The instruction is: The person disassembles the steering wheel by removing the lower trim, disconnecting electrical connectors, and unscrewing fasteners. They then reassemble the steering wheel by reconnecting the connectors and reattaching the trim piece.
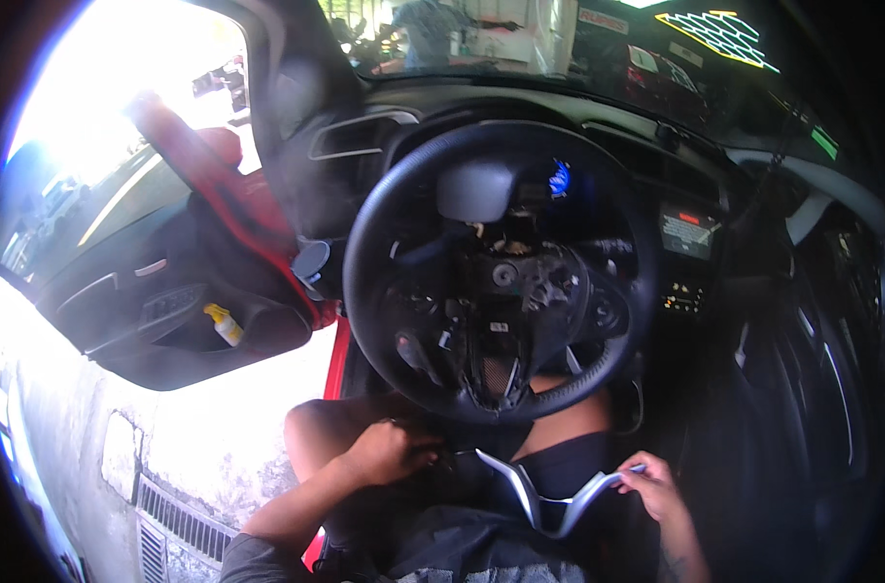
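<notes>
My right hand [653,488] pinches one end of a silver V-shaped steering wheel trim piece [557,525] above my lap. The trim's other end reaches toward my left hand [396,453]. That hand is closed over my thigh with its fingers curled, and whatever they hold, if anything, is hidden. In front of me stands a black steering wheel [357,282] with its centre cover off. Brackets and wiring show in the open hub [505,277].
The red car door [204,175] hangs open on the left, with a yellow-capped spray bottle [225,325] in its pocket. A lit dashboard screen [688,231] is right of the wheel. Outside the door, a drain grate [185,515] crosses the concrete floor.
</notes>
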A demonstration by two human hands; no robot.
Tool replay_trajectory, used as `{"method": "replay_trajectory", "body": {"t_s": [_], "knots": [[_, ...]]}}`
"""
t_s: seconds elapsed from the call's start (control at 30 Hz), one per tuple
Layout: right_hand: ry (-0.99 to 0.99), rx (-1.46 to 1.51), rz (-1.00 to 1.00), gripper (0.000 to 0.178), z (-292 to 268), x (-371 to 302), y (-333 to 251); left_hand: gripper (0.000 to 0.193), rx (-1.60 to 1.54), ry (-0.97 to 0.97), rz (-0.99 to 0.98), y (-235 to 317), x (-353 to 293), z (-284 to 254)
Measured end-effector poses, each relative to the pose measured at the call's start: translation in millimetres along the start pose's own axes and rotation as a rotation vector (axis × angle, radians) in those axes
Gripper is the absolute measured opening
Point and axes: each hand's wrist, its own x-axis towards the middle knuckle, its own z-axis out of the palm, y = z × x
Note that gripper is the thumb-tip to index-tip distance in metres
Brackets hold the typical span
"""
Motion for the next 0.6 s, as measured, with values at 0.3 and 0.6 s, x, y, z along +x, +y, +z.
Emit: {"method": "replay_trajectory", "body": {"t_s": [0.3, 0.6], "knots": [[0.019, 0.000, 0.068, 0.043, -18.9, -7.8, -26.8, 0.025, -0.233, 0.134, -0.201, -29.4, 14.4, 20.6], [0.027, -0.766, -0.178, 0.044, 10.4, -17.5, -47.3, 0.030, -0.115, 0.026, -0.190, -30.2, 6.9, 34.5]]}}
